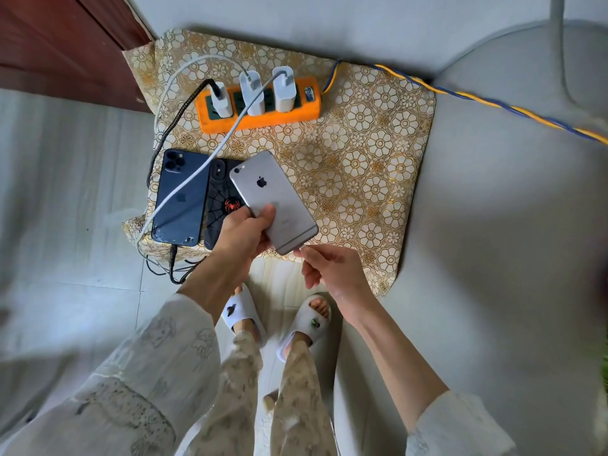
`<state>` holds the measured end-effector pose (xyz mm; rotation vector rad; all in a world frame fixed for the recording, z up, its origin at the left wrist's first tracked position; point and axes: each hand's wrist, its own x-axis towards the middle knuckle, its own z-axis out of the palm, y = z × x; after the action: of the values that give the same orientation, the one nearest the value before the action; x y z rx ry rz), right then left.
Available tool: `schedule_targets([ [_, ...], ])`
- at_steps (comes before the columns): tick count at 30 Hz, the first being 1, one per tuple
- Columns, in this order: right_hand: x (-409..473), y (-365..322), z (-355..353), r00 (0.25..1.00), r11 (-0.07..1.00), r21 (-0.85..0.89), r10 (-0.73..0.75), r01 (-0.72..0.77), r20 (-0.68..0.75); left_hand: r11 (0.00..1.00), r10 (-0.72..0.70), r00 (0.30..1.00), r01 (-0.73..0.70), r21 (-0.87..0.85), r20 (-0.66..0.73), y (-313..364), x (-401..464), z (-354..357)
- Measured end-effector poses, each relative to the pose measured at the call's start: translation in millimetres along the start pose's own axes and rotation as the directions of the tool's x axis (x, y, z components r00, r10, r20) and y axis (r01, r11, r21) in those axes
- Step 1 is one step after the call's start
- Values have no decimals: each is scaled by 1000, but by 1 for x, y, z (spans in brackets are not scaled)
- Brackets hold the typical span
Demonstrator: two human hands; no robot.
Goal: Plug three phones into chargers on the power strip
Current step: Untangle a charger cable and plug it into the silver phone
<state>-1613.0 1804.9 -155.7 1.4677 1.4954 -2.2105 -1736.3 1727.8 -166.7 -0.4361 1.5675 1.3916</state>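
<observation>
silver phone [274, 200] gripped by left hand [241, 232]; right hand [329, 268] at base.

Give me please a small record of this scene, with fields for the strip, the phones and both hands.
strip: orange plastic power strip on gold floral cloth, three white charger blocks plugged in
lying phones: dark blue phone, black spider-case phone
held phone: silver phone, back up
left hand: grips silver phone
right hand: fingers pinch at its bottom edge; plug hidden
</observation>
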Motion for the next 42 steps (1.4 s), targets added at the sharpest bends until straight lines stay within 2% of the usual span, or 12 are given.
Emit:
schedule_targets([
  [9, -1, 11, 2, 999, 995, 103, 19, -15, -35, 997, -5, 1000, 5, 73, 1, -1, -1, -1],
  [16, 7, 0, -1, 986, 987, -136, 107, -90, 125, 973, -27, 1000, 27, 227, -3, 5, 3, -13],
  [19, 18, -3, -5, 990, 994, 27, 103, -106, 101, 949, -42, 999, 30, 314, 32, 10, 6, -23],
  [23, 31, -2, 10, 991, 993, 0, 115, -115, 72, 894, -63, 989, -3, 448, 131, 9, 1, -26],
  [25, 33, 0, 17, 995, 995, -57, 88, -86, 38, 823, 15, 992, -83, 562, 124, 10, 0, -29],
  [26, 34, -1, 19, 996, 994, -73, 88, -87, 14, 757, 88, 990, -136, 639, 107, 10, 1, -31],
  [28, 38, -3, 20, 989, 987, -92, 127, -133, -72, 538, 293, 953, -229, 811, 75, 9, 3, -39],
  [30, 45, -5, 19, 972, 980, -76, 171, -185, -160, 313, 456, 883, -278, 908, 114, 4, 4, -50],
  [32, 48, -8, 20, 959, 979, -34, 192, -203, -210, 100, 465, 859, -292, 951, 215, -4, 6, -63],
  [34, 51, -8, 24, 950, 978, 4, 204, -209, -237, -39, 375, 883, -291, 956, 284, -14, 7, -76],
  [37, 54, -8, 35, 943, 975, -76, 182, -210, -277, -77, 299, 896, -319, 945, 327, -21, 7, -88],
  [42, 53, -7, 45, 932, 919, -374, -23, -122, -361, -91, 201, 917, -332, 939, 344, -14, 10, -93],
])
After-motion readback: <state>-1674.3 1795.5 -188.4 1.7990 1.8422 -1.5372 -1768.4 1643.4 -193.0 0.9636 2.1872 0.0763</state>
